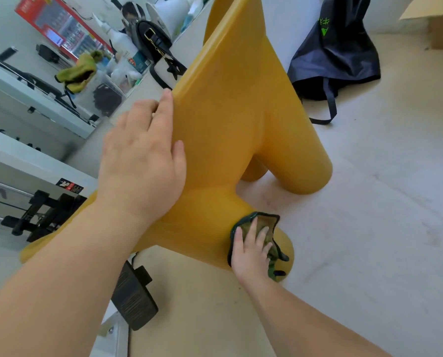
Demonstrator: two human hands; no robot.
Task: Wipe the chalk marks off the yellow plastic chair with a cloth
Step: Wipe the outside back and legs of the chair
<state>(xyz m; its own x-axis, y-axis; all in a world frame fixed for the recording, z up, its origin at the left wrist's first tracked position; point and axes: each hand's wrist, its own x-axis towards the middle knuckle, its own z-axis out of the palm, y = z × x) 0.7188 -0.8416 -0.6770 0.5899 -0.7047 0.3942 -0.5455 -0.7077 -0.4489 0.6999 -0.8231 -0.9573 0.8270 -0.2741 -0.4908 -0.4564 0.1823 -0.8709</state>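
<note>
So the yellow plastic chair is stood on the floor, and the green cloth is pressed flat onto its near lower leg, right under the right hand. No real grip there: the fingers are kept straight and spread on the cloth, not curled round it. The left hand is laid against the chair's upper left edge, fingers straight too. Further out, a dark bag is slumped on the floor beyond the chair, a cardboard box is seen past it, and a black handbag is parked on the bench off left.
</note>
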